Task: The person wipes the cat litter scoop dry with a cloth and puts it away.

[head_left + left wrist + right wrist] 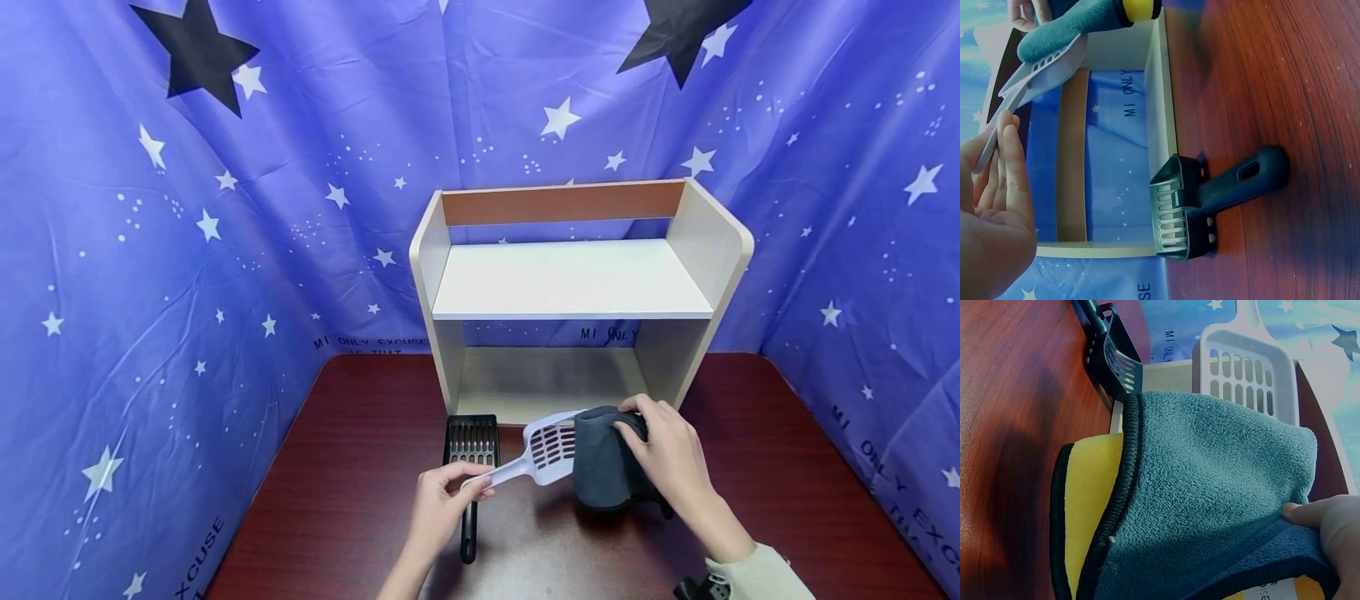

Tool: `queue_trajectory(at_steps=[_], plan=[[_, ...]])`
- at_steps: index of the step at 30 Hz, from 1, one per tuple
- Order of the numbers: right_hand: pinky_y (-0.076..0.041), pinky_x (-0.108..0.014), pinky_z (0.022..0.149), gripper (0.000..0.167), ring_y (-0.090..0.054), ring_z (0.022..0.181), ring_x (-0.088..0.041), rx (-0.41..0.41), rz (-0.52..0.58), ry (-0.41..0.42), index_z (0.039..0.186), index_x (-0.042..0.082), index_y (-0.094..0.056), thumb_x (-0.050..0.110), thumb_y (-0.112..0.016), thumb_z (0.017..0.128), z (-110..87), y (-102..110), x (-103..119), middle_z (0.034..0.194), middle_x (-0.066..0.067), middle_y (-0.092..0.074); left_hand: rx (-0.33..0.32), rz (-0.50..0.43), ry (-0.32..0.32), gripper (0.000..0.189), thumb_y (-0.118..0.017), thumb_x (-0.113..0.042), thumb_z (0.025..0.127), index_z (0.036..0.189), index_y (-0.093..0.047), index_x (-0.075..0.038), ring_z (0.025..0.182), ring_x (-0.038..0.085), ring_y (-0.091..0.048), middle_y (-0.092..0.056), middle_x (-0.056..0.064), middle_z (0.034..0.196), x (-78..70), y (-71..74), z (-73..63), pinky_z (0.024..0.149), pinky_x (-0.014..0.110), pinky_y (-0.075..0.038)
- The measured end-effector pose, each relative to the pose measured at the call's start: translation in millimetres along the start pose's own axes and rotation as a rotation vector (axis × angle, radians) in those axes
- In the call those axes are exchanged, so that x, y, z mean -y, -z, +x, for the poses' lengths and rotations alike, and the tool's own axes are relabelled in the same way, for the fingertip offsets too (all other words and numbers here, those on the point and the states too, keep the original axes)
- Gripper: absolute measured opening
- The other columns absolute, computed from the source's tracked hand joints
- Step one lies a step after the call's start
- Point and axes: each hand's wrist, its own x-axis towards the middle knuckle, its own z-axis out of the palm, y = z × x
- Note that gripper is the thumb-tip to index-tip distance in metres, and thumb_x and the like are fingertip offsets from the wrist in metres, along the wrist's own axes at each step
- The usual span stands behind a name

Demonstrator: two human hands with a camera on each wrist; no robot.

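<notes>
My left hand (444,504) pinches the handle of a white slotted litter scoop (551,448), held up above the table. A thick cloth (603,458), grey-green on one face and yellow on the other with black edging, drapes over the scoop's front end and hides it. My right hand (671,446) grips this cloth along its top edge, thumb pressed on the grey-green side in the right wrist view. Below the left hand, a black slotted scoop (1238,187) lies on the table, its handle toward me.
A two-level wooden shelf (573,279) stands behind the hands on the dark red wooden table (315,500). Its lower opening lies just beyond the scoops. Blue star-printed curtains (225,292) close in the back and both sides.
</notes>
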Motion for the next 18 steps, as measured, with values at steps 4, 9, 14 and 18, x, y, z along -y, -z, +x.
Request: queue_trajectory(at_steps=[4, 9, 14, 18], plan=[[-0.055, -0.047, 0.066, 0.029, -0.063, 0.079, -0.021, 0.003, 0.012, 0.013, 0.099, 0.014, -0.068, 0.009, -0.084, 0.075, 0.3, 2.0, -0.4, 0.088, -0.005, -0.073, -0.006, 0.002, 0.006, 0.021, -0.072, -0.005, 0.089, 0.101, -0.071, 0.012, 0.072, 0.002, -0.071, -0.072, 0.032, 0.098, -0.1, 0.8, 0.4, 0.069, 0.03, -0.064], [-0.056, -0.046, 0.071, 0.029, -0.064, 0.083, -0.021, 0.011, 0.03, 0.042, 0.102, 0.013, -0.071, 0.011, -0.084, 0.076, 0.1, 3.2, 1.3, 0.095, -0.004, -0.075, -0.009, 0.007, 0.004, 0.02, -0.072, -0.005, 0.089, 0.101, -0.072, 0.012, 0.072, 0.003, -0.071, -0.072, 0.031, 0.098, 0.6, 0.7, 0.6, 0.068, 0.03, -0.064], [-0.056, -0.044, 0.072, 0.03, -0.066, 0.085, -0.02, 0.017, 0.041, 0.071, 0.102, 0.015, -0.073, 0.012, -0.085, 0.075, -0.3, 3.3, 5.0, 0.093, -0.002, -0.075, 0.001, 0.006, 0.01, 0.022, -0.072, -0.005, 0.089, 0.102, -0.071, 0.012, 0.072, 0.002, -0.071, -0.071, 0.032, 0.098, 1.6, -0.5, 0.7, 0.069, 0.03, -0.064], [-0.056, -0.041, 0.073, 0.029, -0.066, 0.086, -0.018, 0.014, 0.049, 0.091, 0.1, 0.015, -0.073, 0.013, -0.086, 0.074, -0.4, 2.8, 9.2, 0.091, 0.0, -0.074, 0.008, 0.007, 0.017, 0.023, -0.072, -0.006, 0.089, 0.102, -0.071, 0.012, 0.072, 0.001, -0.071, -0.071, 0.032, 0.098, 1.2, -2.0, 1.2, 0.069, 0.029, -0.064]])
